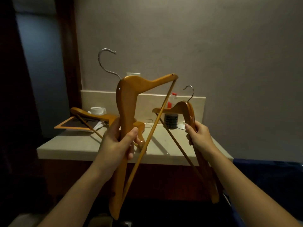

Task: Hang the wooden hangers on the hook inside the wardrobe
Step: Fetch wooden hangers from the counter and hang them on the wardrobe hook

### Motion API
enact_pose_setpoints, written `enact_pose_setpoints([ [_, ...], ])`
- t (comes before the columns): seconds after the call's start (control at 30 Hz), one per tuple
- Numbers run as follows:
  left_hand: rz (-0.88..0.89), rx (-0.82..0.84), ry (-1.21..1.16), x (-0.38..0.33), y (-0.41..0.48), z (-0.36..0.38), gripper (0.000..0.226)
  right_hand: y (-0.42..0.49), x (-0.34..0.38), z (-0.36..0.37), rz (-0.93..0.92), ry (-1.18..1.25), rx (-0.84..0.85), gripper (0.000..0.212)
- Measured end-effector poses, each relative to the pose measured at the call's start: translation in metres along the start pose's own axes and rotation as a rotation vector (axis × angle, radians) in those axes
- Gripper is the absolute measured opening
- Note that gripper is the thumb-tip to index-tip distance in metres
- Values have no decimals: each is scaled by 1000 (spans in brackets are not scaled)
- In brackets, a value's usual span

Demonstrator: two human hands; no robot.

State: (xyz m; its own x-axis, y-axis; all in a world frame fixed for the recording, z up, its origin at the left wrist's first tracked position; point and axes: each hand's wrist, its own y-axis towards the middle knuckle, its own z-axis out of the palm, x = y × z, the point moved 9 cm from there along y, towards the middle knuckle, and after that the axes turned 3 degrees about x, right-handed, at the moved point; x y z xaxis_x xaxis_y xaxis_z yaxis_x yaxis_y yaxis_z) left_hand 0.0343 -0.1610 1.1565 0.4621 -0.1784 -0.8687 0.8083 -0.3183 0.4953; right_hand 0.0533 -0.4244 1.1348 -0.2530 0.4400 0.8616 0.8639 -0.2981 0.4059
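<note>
My left hand (118, 145) grips a wooden hanger (129, 95) by one arm, holding it tilted with its metal hook (105, 63) pointing up and left. A second wooden hanger (188, 112) is gripped in my right hand (199, 136), its small hook (191, 92) up. Their lower bars cross between my hands. A third wooden hanger (91, 116) lies on the counter (164, 145) behind my left hand. No wardrobe hook is in view.
On the counter stand a bottle with a red cap (172, 115), a roll of tissue (97, 110) and an orange-edged tray (72, 125). A grey wall rises behind. A dark wooden frame (68, 46) stands at the left.
</note>
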Motion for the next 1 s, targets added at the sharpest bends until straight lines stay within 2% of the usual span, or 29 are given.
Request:
enact_pose_setpoints([
  [0.2, 27, -234, 258, -18, -45, -30, 11, -13, 35, 30, -146, 133, 181, 14],
  [0.3, 7, -341, 316, -26, -82, -52, 15, -30, 48, 56, -168, 233, 298, 13],
  [0.47, -47, -492, 421, -38, -157, -96, 17, -77, 57, 123, -135, 373, 596, 22],
  [0.67, -236, -716, 441, -20, -263, -147, 15, -149, 45, 220, -90, 440, 895, 23],
  [0.83, -441, -831, 400, 24, -343, -182, 10, -214, 24, 302, 5, 340, 1140, 20],
  [1.0, -625, -903, 317, 72, -417, -217, 13, -273, -10, 381, 88, 215, 1286, 21],
])
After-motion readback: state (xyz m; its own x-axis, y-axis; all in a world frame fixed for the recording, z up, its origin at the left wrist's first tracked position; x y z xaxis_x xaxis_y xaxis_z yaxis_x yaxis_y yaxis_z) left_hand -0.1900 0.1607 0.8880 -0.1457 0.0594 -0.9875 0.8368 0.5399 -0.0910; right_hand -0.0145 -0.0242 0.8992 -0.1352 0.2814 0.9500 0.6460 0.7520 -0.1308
